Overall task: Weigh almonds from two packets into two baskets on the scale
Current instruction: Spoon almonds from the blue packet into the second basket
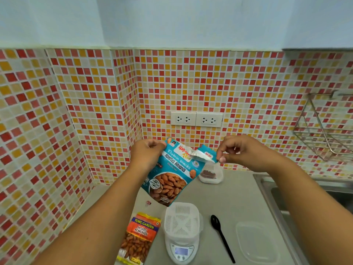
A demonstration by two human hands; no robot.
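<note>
Overhead, left hand [145, 153] grips blue almond packet [170, 175]; right hand [241, 150] fingers pinch its torn strip [203, 156]

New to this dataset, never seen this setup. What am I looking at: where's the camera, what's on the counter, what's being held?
There is no robot. One wide-angle camera on a person's head looks down at their bare hands. The left hand grips a blue roasted almonds packet; the right hand pinches its partly torn top strip. On the grey counter lie an orange salted almonds packet, a scale carrying an empty white basket, a black spoon, a clear lid, and farther back a second basket holding something brown.
</note>
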